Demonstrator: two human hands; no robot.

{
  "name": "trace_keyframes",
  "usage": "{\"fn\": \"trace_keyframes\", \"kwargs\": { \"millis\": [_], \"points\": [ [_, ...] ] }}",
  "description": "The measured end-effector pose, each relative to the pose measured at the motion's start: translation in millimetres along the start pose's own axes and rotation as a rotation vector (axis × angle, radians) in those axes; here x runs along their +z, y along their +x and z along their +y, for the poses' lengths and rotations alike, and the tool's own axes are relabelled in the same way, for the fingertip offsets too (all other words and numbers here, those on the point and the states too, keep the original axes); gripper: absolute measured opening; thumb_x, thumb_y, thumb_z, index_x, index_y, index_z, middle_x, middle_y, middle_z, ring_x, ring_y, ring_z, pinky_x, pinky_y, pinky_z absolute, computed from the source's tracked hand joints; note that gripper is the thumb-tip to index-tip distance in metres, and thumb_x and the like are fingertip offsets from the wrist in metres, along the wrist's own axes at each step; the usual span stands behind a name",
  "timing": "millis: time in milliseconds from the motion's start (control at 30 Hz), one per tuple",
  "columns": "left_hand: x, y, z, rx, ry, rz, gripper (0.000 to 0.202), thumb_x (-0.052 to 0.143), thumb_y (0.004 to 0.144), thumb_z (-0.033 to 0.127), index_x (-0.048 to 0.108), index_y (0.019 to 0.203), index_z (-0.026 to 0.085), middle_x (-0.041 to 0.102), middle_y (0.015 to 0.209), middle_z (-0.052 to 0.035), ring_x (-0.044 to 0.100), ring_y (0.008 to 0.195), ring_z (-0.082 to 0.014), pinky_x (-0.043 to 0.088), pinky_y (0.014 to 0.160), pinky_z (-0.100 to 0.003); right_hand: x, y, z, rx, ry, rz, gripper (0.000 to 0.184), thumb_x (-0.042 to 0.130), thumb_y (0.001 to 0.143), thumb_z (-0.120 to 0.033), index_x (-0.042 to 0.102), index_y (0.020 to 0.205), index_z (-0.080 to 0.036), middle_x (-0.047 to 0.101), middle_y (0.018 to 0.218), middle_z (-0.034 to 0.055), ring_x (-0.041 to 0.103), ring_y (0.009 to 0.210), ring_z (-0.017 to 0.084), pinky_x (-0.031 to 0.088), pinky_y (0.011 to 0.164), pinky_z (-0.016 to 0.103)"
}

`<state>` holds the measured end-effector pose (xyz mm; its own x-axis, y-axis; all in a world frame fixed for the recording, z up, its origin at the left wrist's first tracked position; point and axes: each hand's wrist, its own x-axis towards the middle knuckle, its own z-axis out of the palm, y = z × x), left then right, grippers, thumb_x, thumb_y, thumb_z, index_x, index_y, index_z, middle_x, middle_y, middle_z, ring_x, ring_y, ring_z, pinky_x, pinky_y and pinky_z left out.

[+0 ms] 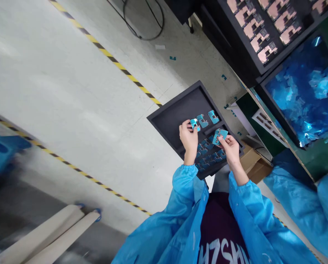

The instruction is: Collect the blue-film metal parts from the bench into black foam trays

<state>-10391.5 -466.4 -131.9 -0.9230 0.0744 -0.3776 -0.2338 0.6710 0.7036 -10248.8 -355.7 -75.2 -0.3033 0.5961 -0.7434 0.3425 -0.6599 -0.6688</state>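
My left hand (189, 139) pinches a small blue-and-silver metal plate (195, 125) by its edge, over the bare part of a black tray (175, 113). Between the fingers of my right hand (229, 147) are blue notched plates (219, 135), which look like a small stack; their exact number cannot be made out. Two similar plates lie separately in the tray, one plate (202, 120) just right of my left hand and another plate (213, 117) near the far right edge. Rows of more blue plates (208, 156) fill the near part of the tray, partly hidden by my hands.
At upper right, a black tray (259, 68) holds rows of pinkish metal plates (253, 27). Beside it a bin (279, 124) is heaped with shiny blue film (304, 91). A cardboard box (256, 165) stands below. A co-worker's blue sleeve (293, 198) is at right.
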Motion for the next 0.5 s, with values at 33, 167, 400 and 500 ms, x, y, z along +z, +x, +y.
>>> {"fn": "trace_keyframes", "kwargs": {
  "millis": [33, 167, 400, 500],
  "points": [
    [1.2, -1.2, 1.2, 0.003, 0.01, -0.015, 0.041, 0.076, 0.089, 0.009, 0.071, 0.128, 0.02, 0.071, 0.109, -0.006, 0.068, 0.078, -0.0162, 0.061, 0.091, -0.036, 1.1, -0.2, 0.0, -0.001, -0.006, -0.005, 0.061, 0.102, 0.058, -0.067, 0.072, 0.089, -0.023, 0.084, 0.098, 0.0035, 0.078, 0.085, 0.02, 0.07, 0.076, 0.034],
    [3.7, -5.1, 7.5, -0.009, 0.048, -0.065, 0.046, 0.073, 0.091, 0.009, 0.068, 0.136, 0.018, 0.071, 0.11, -0.0082, 0.071, 0.081, -0.0195, 0.062, 0.095, -0.04, 6.8, -1.2, -0.7, -0.013, -0.039, -0.029, 0.06, 0.101, 0.061, -0.067, 0.073, 0.09, -0.023, 0.084, 0.099, 0.0038, 0.078, 0.087, 0.021, 0.069, 0.076, 0.034],
    [-32.5, -20.3, 16.3, 0.009, 0.007, -0.132, 0.037, 0.074, 0.099, 0.027, 0.073, 0.135, 0.02, 0.073, 0.125, -0.0123, 0.075, 0.086, -0.0207, 0.063, 0.095, -0.039, 27.9, -5.9, 6.3, 0.03, 0.008, -0.03, 0.06, 0.101, 0.06, -0.066, 0.071, 0.089, -0.024, 0.085, 0.1, 0.0045, 0.08, 0.09, 0.021, 0.068, 0.076, 0.031],
    [-51.9, -31.5, 16.1, -0.118, -0.237, -0.311, 0.025, 0.075, 0.099, 0.035, 0.08, 0.119, 0.02, 0.08, 0.114, -0.0102, 0.077, 0.092, -0.0224, 0.065, 0.089, -0.037, 43.7, -10.8, 13.4, 0.041, 0.059, -0.046, 0.058, 0.102, 0.061, -0.065, 0.071, 0.089, -0.024, 0.085, 0.102, 0.0041, 0.08, 0.095, 0.021, 0.068, 0.08, 0.032]
  ]
}}
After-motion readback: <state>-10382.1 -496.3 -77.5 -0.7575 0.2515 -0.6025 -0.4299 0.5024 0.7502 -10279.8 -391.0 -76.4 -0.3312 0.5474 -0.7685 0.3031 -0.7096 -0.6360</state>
